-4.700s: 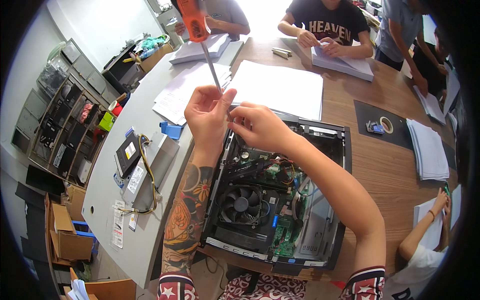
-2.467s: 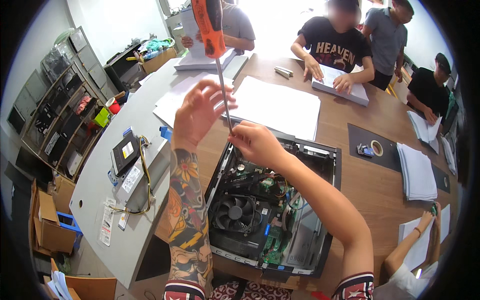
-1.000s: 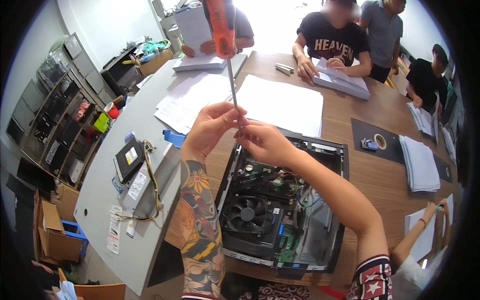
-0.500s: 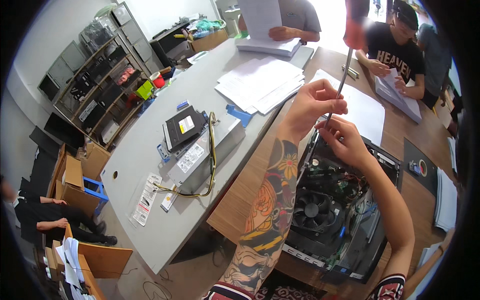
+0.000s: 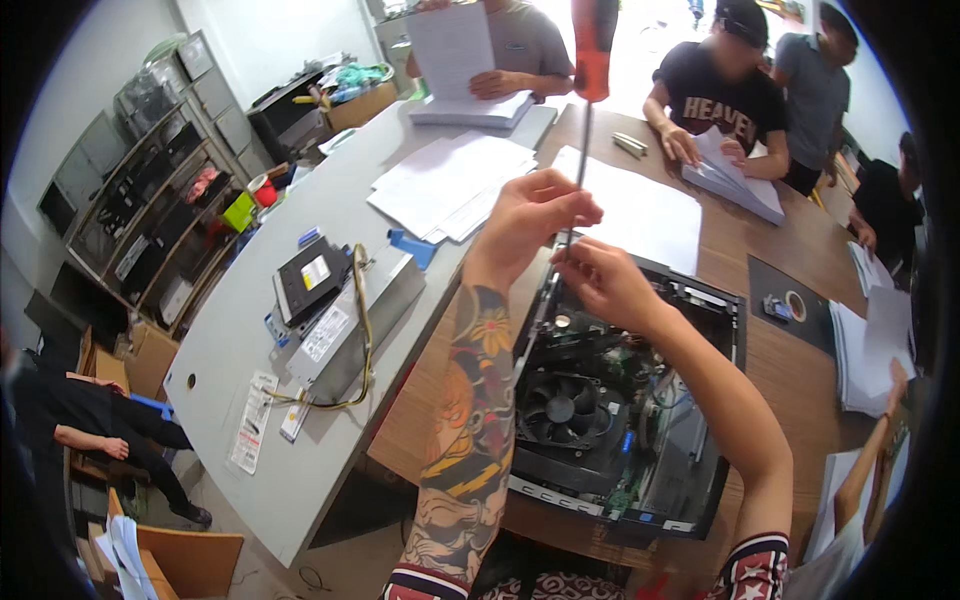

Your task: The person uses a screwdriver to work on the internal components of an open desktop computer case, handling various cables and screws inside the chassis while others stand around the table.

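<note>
A long screwdriver [image 5: 592, 60] with an orange and black handle stands nearly upright, shaft downward. My left hand [image 5: 530, 220] is closed, its thumb and fingers pinching the lower shaft. Just below, my right hand [image 5: 610, 285] has its fingertips pressed together at the shaft's lower end; whatever is between them is too small to make out. Both hands are over the far left corner of an open black desktop computer case [image 5: 735, 385]. Inside it sit a round black fan [image 5: 563, 398] and cables.
On the grey table [image 5: 225, 375] to the left lie a silver power supply [image 5: 345, 345] with cables, a black optical drive [image 5: 310, 280] and paper sheets [image 5: 455, 185]. A tape roll [image 5: 795, 306] rests on a dark mat at right. People handle paper stacks [image 5: 735, 180] across the wooden table.
The whole view has shifted, so the hands, screwdriver and computer case appear farther left. Both hands keep their grip near the screwdriver's lower end, with little change in pose.
</note>
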{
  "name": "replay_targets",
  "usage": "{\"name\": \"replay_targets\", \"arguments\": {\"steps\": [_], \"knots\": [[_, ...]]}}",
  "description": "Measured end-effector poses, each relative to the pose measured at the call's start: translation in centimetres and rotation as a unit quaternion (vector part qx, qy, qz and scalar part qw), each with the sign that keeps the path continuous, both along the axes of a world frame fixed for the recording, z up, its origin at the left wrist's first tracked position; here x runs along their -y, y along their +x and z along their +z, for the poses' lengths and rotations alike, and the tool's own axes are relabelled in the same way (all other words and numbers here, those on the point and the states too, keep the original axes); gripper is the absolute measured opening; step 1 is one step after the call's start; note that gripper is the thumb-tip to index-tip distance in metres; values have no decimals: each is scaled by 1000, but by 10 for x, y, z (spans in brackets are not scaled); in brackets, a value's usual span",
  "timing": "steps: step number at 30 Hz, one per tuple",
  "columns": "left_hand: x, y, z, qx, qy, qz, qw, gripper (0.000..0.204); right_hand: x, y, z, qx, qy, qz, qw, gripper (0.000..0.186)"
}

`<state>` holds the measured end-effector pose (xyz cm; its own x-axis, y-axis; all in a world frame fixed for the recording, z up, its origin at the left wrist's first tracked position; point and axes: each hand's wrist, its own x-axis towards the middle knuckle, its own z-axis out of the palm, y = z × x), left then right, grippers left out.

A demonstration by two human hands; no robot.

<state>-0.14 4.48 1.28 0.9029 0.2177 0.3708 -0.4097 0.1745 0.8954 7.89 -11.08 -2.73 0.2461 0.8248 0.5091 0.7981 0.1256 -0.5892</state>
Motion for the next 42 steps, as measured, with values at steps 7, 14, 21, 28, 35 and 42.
{"name": "replay_targets", "arguments": {"steps": [7,14,21,28,35,42], "knots": [[0,-2,2,-1,13,-84,996,31,-1,6,8,-17,3,45,999,18],[-7,4,-3,-12,23,-98,995,20,1,12,7,-90,18,37,995,26],[-6,7,-1,36,4,-66,997,14,1,9,12,-83,11,31,996,24],[-5,6,1,32,-32,-34,998,21,5,6,14,-55,4,-6,998,20],[-3,4,0,25,-29,-57,998,28,4,5,15,-72,11,-9,997,20],[-5,10,-6,54,-2,11,998,18,5,2,15,-54,-35,-9,998,23]]}}
